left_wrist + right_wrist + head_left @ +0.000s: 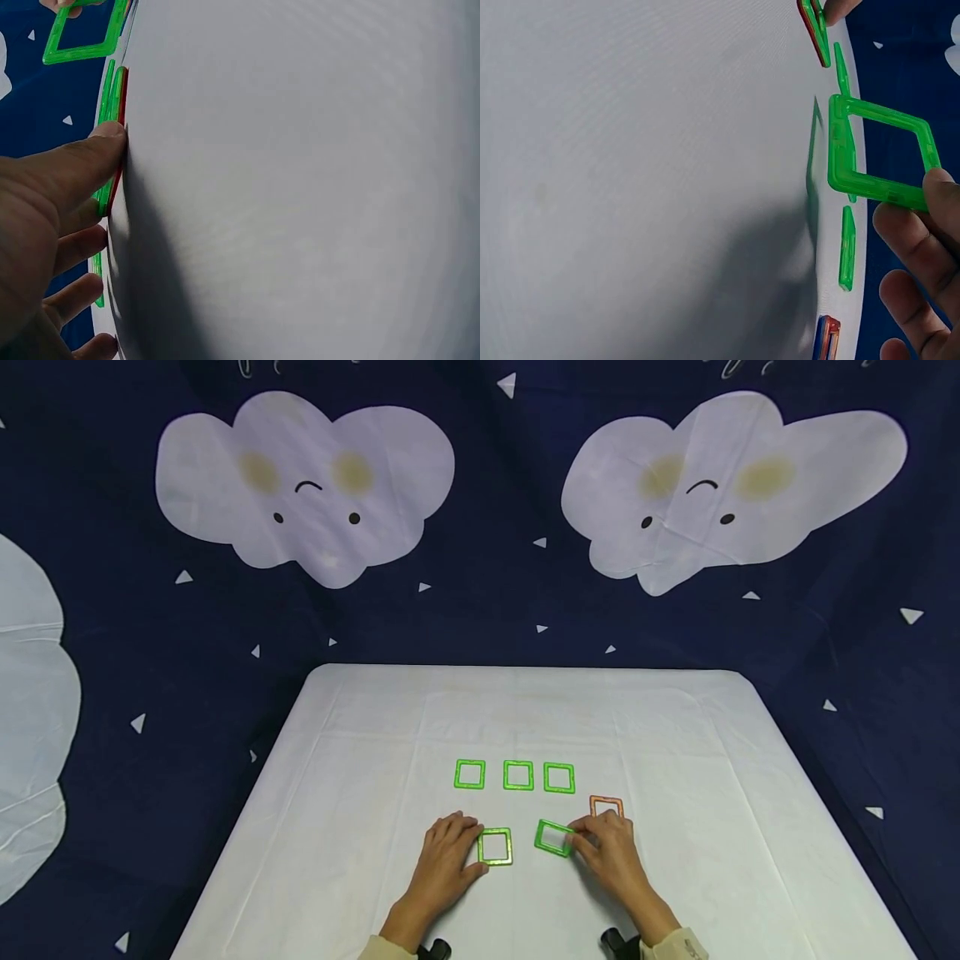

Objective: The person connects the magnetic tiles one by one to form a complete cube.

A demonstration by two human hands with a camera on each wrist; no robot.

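Observation:
My left hand (444, 860) holds the left side of a green square magnetic tile (509, 847) on the table, with the thumb at its near corner and fingers at the far one. In the left wrist view a red square tile (114, 191) lies flat beneath that green one. My right hand (613, 853) pinches another green square magnetic tile (841, 150) by one side. This open frame is tilted and raised above the table, its shadow falling on the cloth. Just beyond the right hand lies an orange square tile (606, 799), partly covered by the fingers; blue shows beneath it in the right wrist view.
Farther back, three green square tiles, the left one (469, 787), the middle one (518, 788) and the right one (559, 791), lie in a row. A white cloth covers the table (375, 727). Behind it hangs a dark blue curtain (495, 610) with cloud prints.

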